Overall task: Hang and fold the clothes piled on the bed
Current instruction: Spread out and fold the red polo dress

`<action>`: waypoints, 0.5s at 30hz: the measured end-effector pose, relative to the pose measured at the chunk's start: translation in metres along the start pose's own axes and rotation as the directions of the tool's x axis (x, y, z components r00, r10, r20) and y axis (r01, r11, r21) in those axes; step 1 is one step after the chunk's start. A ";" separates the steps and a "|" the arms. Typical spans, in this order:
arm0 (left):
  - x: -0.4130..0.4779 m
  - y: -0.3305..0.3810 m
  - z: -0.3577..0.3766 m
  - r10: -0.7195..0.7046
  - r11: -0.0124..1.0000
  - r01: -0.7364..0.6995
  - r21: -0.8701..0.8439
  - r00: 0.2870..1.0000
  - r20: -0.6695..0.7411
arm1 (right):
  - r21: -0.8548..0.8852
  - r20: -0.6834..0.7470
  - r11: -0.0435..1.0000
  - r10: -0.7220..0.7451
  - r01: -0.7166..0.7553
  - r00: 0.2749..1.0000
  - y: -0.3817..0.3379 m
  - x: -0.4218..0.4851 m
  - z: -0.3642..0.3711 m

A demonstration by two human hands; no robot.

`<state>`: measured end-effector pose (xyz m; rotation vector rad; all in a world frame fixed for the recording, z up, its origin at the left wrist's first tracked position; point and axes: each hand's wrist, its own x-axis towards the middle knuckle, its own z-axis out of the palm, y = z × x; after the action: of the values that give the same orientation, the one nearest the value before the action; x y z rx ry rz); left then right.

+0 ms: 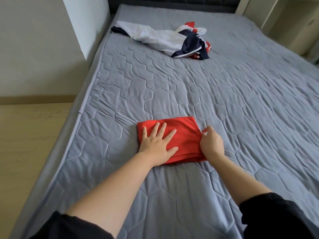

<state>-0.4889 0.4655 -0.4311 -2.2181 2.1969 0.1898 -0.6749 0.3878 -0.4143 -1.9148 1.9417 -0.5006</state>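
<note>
Red garment (pixel 186 133): folded into a compact rectangle, lying flat on the grey quilted bed (pixel 224 100), toward the near part of the mattress and a little left of its middle. Left hand (pixel 158 144): flat on the left half of the red garment, palm down, fingers straight and spread, pressing the cloth against the mattress; wrist comes in over the near left corner of the fold. Right hand (pixel 211 144): at the right edge of the same garment, back of the hand toward the camera, fingers curled in and pinching the stacked layers along that edge; one fingertip is motion-blurred, so the exact pinch point is unclear. The two hands sit side by side with a strip of bare red cloth between them. Near edge of the fold shows a thin stack of hems. Both forearms are bare, with black sleeves (pixel 269 214) pushed up at the bottom of the view. On the bed, well apart from the hands and toward the dark headboard (pixel 172 2): a loose pile of clothes (pixel 164 38), white, navy and red, crumpled and unfolded. Light wood floor (pixel 25 135) lies to the left of the bed; pale shelving (pixel 293 23) stands at the far right.
</note>
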 end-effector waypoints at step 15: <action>-0.001 0.006 -0.001 0.012 0.997 -0.015 0.075 0.999 0.036 | 0.028 0.158 0.980 -0.200 0.198 0.967 -0.009 0.007 0.036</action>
<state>-0.4950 0.4660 -0.4293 -2.1451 2.1645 0.1432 -0.6498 0.3813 -0.4412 -2.0853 1.6529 -0.3974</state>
